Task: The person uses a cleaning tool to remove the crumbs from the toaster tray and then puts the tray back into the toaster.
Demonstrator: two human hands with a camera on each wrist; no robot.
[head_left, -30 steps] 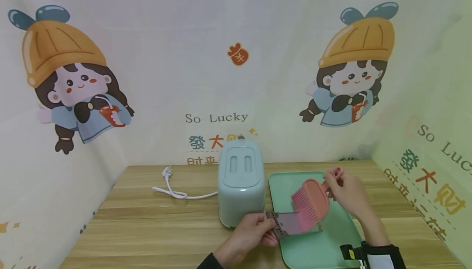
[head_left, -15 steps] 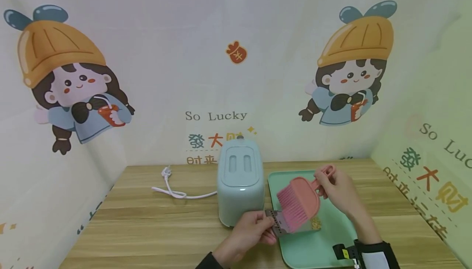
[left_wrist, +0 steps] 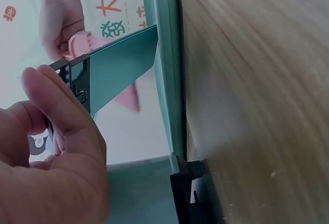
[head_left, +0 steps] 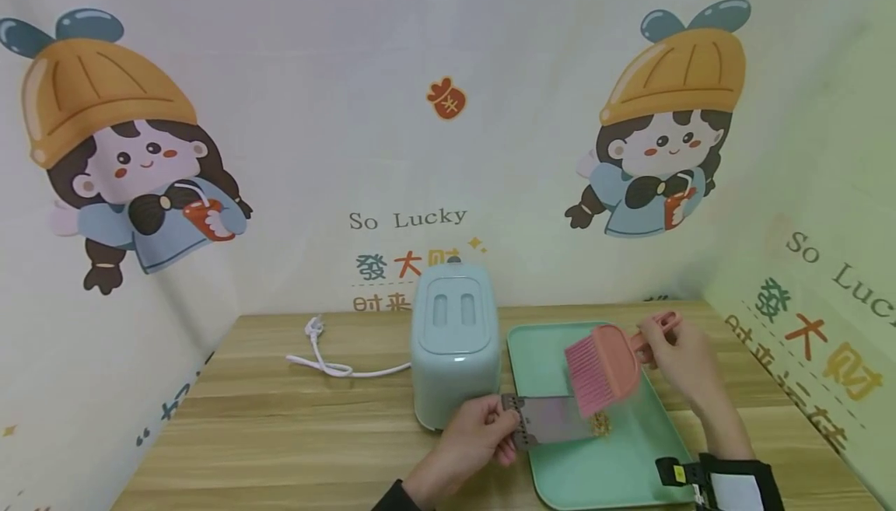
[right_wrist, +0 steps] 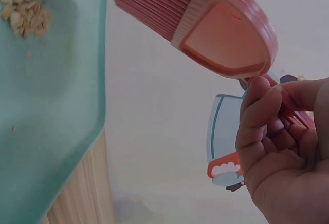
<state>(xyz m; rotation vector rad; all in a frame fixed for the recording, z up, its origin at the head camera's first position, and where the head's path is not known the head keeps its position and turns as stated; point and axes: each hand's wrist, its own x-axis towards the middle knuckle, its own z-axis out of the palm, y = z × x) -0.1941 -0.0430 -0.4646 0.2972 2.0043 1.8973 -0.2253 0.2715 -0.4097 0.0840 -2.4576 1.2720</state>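
My left hand (head_left: 470, 442) pinches the dark end of a thin metal crumb tray (head_left: 553, 420). In the left wrist view the crumb tray (left_wrist: 121, 70) slants, its far end down at the green tray. A pink brush (head_left: 616, 363) with long bristles is in my right hand (head_left: 684, 363), gripped by its handle. Bristles hang over the crumb tray's far end. A small heap of pale crumbs (right_wrist: 25, 16) lies at that end, on the green serving tray (head_left: 602, 476).
A pale blue toaster (head_left: 456, 371) stands left of the green tray, close to my left hand. Its white cord (head_left: 343, 372) with plug lies on the wooden table (head_left: 301, 433). A printed cloth backdrop (head_left: 532, 145) rises behind.
The brush first went left over the crumb tray toward my left hand, then came back right and slightly up. The crumbs show at the crumb tray's far end. My left hand stays nearly still.
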